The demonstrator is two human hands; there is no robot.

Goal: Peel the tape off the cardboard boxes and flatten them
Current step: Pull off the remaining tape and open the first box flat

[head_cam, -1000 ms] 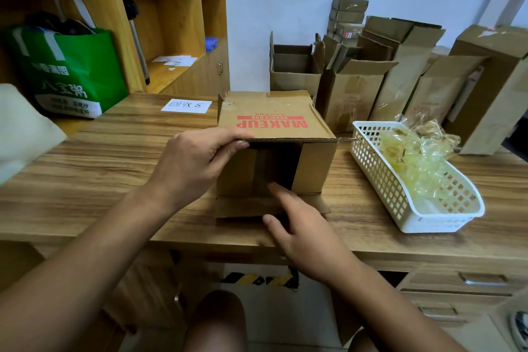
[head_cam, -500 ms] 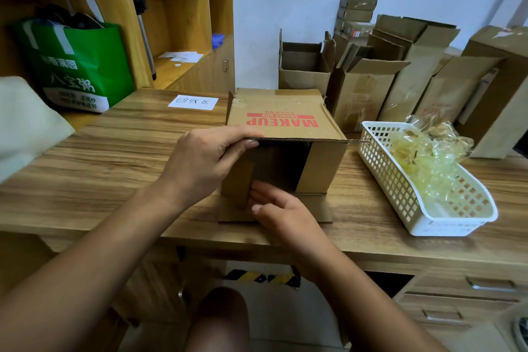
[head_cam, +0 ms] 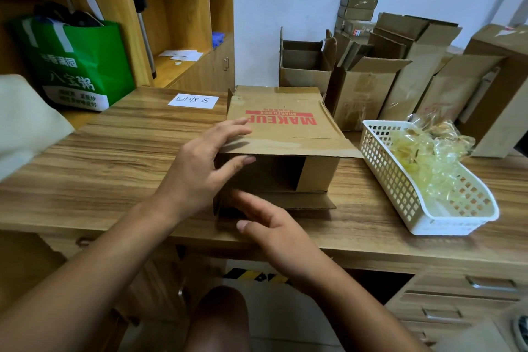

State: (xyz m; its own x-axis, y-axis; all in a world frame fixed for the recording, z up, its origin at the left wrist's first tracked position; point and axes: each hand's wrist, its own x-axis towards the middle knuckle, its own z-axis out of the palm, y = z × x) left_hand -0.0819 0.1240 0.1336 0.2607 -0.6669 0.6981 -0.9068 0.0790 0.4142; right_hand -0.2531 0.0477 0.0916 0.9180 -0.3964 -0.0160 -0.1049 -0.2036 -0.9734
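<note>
Cardboard box [head_cam: 283,134] is sagging under the left hand [head_cam: 197,171], its fingers flat and pressing. Right hand [head_cam: 277,233] is hovering, fingers released. Uneven pressing is risking a skid into the basket [head_cam: 445,224].

Place: office storeroom | wooden table [head_cam: 114,168] with drawers [head_cam: 471,286] | shelf unit [head_cam: 183,17] left of left hand [head_cam: 200,171] | cardboard boxes [head_cam: 363,91] stacked beyond right hand [head_cam: 274,231]
</note>
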